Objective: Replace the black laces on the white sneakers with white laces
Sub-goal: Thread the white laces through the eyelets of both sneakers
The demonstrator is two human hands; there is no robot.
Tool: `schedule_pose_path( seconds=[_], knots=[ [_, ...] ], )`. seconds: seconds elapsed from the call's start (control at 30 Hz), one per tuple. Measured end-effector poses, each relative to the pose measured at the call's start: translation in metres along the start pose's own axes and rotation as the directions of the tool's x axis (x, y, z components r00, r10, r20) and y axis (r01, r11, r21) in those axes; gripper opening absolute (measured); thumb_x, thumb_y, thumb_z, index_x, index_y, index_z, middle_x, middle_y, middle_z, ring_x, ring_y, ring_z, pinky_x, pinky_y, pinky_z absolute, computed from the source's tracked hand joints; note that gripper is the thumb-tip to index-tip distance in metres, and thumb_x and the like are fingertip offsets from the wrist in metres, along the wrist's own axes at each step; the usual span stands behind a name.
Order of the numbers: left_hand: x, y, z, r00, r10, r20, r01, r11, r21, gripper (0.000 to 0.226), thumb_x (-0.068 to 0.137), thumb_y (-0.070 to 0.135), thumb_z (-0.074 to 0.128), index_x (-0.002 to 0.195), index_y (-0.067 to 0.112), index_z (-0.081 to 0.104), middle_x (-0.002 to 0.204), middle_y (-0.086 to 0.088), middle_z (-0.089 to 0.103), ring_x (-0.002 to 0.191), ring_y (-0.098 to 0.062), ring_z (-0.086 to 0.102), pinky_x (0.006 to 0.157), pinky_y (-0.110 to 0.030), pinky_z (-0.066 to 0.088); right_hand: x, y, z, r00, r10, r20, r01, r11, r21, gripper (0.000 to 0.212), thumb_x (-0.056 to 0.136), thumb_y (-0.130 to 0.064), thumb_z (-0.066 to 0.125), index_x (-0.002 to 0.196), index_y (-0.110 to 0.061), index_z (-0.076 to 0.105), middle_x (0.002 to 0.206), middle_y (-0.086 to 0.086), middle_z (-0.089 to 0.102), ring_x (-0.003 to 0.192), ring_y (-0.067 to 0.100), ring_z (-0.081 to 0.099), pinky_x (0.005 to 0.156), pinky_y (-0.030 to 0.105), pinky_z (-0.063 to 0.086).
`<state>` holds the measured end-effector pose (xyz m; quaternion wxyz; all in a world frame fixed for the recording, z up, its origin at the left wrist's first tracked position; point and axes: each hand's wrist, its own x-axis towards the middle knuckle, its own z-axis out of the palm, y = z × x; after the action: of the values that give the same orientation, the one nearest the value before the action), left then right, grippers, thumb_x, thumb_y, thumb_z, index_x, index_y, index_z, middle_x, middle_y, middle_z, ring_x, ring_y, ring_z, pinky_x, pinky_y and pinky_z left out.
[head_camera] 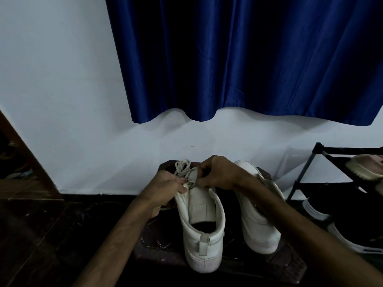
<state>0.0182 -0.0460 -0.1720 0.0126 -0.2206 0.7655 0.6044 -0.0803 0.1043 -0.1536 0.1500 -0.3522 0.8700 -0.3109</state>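
Two white sneakers stand on a dark mat [286, 264], heels toward me. The left sneaker [202, 228] carries a white lace [182, 165] bunched in loops over its front. My left hand [165, 188] grips the sneaker's left upper edge and pinches the lace there. My right hand [219, 172] curls over the tongue and pinches near the top eyelets. The right sneaker [256, 220] stands partly under my right forearm. Thin dark strands, possibly black laces [154, 241], lie on the mat at the left; it is too dim to be sure.
A white wall and a blue curtain [248, 59] rise behind the mat. A black shoe rack [317, 162] at right holds a pinkish shoe [364, 166], with black-and-white shoes [339, 220] on the floor below. Dark wooden furniture [24, 172] stands at left.
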Motion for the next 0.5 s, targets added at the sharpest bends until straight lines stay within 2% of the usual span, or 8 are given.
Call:
schedule_pose_path(
  seconds=[0.07,0.17,0.27,0.33,0.4,0.5],
  knots=[
    [-0.001,0.001,0.0,1.0,-0.001,-0.008,0.001,1.0,-0.005,0.017,0.084,-0.006,0.062,0.076,0.008,0.068,0.068,-0.006,0.059,0.062,-0.013,0.053,0.036,-0.009,0.031,-0.001,-0.003,0.0,0.999,-0.031,0.027,0.032,0.999,-0.039,0.022,0.073,-0.015,0.075,0.059,-0.028,0.064,0.062,-0.011,0.064,0.062,0.002,0.058,0.071,0.029,0.052],
    [-0.001,0.0,0.0,1.0,-0.006,-0.009,0.006,1.0,-0.002,0.015,0.084,-0.005,0.062,0.075,0.005,0.066,0.066,-0.005,0.057,0.061,-0.013,0.052,0.035,-0.009,0.03,-0.001,-0.007,0.0,0.998,-0.038,0.044,0.041,0.997,-0.063,0.02,0.075,-0.016,0.075,0.062,-0.026,0.064,0.066,-0.008,0.065,0.065,0.005,0.059,0.068,0.027,0.051],
    [-0.003,0.0,0.001,1.0,-0.005,-0.003,0.005,1.0,0.008,0.01,0.085,-0.006,0.06,0.089,-0.009,0.068,0.069,-0.009,0.057,0.06,-0.015,0.052,0.036,-0.01,0.031,0.0,-0.01,0.003,1.0,-0.026,0.015,0.028,0.992,-0.121,0.021,0.076,-0.017,0.074,0.061,-0.025,0.062,0.064,-0.009,0.063,0.059,0.002,0.056,0.058,0.019,0.047],
    [-0.003,-0.001,0.001,1.0,0.004,0.003,-0.004,1.0,0.005,0.016,0.085,-0.005,0.06,0.096,-0.014,0.066,0.072,-0.011,0.058,0.061,-0.015,0.053,0.037,-0.01,0.033,0.0,-0.012,0.005,1.0,-0.016,-0.003,0.016,0.988,-0.155,0.014,0.076,-0.018,0.073,0.065,-0.02,0.066,0.068,-0.005,0.066,0.064,0.007,0.06,0.06,0.022,0.049],
    [-0.004,-0.001,0.001,1.0,0.015,0.009,-0.015,1.0,0.016,0.015,0.085,-0.004,0.06,0.096,-0.011,0.068,0.073,-0.01,0.061,0.064,-0.014,0.055,0.038,-0.01,0.035,0.0,-0.013,0.006,1.0,-0.013,-0.024,0.009,0.983,-0.182,0.007,0.076,-0.018,0.073,0.072,-0.013,0.07,0.076,0.002,0.07,0.073,0.015,0.064,0.066,0.028,0.052],
    [-0.006,0.0,0.002,0.998,0.053,0.037,-0.054,0.998,0.04,0.016,0.084,-0.003,0.06,0.081,0.007,0.072,0.068,-0.004,0.062,0.064,-0.012,0.057,0.043,-0.013,0.04,0.002,-0.012,0.011,0.998,-0.034,-0.053,0.021,0.973,-0.231,0.007,0.074,-0.02,0.073,0.07,-0.018,0.067,0.078,0.003,0.069,0.075,0.019,0.064,0.064,0.027,0.048]
  ],
)
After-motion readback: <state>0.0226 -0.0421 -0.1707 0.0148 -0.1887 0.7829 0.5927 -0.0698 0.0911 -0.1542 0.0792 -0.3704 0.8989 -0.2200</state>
